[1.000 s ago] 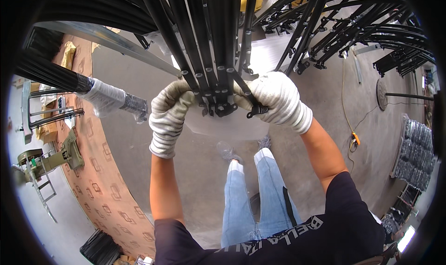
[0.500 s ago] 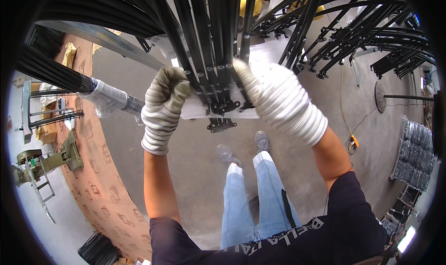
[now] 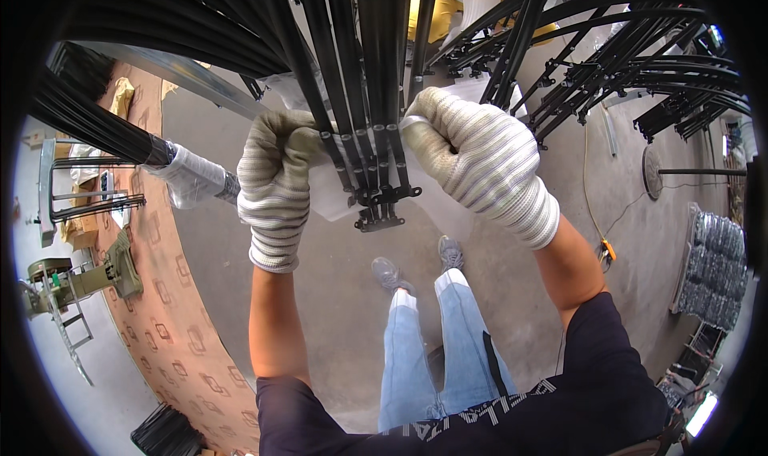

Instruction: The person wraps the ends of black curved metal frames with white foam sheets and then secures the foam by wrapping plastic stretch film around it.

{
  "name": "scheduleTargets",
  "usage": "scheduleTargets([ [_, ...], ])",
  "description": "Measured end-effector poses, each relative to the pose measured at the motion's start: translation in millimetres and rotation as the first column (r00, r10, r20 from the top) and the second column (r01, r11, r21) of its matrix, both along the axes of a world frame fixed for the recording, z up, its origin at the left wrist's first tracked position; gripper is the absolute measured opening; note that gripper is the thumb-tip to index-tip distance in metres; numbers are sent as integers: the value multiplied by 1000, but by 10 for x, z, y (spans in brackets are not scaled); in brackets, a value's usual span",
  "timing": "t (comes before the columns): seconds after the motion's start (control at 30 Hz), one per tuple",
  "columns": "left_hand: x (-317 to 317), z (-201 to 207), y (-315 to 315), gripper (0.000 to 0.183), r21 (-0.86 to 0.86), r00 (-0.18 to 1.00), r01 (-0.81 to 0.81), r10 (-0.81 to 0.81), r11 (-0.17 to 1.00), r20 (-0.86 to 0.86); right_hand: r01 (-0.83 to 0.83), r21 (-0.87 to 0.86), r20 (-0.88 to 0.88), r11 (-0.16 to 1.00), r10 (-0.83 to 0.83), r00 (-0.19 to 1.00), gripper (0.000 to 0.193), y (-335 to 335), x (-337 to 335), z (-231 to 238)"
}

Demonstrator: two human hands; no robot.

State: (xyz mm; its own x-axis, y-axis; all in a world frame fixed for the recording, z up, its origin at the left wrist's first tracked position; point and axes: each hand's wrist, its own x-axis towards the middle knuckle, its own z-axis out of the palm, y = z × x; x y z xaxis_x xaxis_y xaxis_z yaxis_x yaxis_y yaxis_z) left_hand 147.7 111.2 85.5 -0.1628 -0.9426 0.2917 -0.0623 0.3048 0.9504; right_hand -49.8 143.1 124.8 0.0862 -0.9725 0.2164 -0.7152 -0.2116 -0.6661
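Observation:
A bundle of long black metal tubes (image 3: 364, 64) comes down from the top middle, with small black brackets (image 3: 381, 216) at its lower ends. Behind these ends spreads a thin, white, partly see-through wrapping sheet (image 3: 442, 204), its lower corners hanging out on both sides. My left hand (image 3: 278, 168), in a striped knit glove, is closed at the bundle's left side, pinching the sheet's left part. On the right, my right hand (image 3: 480, 156), gloved alike, pinches the sheet's other edge beside the tubes. Fingertips of both hands are partly hidden.
More black tubes (image 3: 664, 68) with bracketed ends hang at the upper right. A plastic-wrapped tube bundle (image 3: 192, 178) juts in from the left above a patterned brown covering (image 3: 172, 320). An orange-handled cord (image 3: 608, 250) and a round-based stand (image 3: 653, 170) are at right.
My right hand has drawn slightly away from the tubes, bringing the sheet's right side out and downward. My left hand has shifted a little left. The bracketed ends show more clearly.

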Motion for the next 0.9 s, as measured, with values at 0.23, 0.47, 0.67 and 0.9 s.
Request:
scheduleTargets([
  [0.23, 115, 101, -36, 17, 223, 994, 100, -107, 970, 20, -136, 259, 379, 956, 29, 925, 13, -55, -94, -68],
  [0.47, -5, 156, 76, 19, 297, 992, 40, -2, 954, -128, -186, 110, 496, 976, 108, 862, 15, -50, -23, -62],
  [0.67, -238, 152, 177, 14, 279, 990, 14, 27, 960, -140, -173, 249, 790, 953, -96, 606, 20, -14, 119, -154],
  [0.9, -294, -158, 5, 29, 44, 985, 100, -93, 994, -144, -150, 249, 824, 957, -128, 551, 22, -2, 142, -170],
])
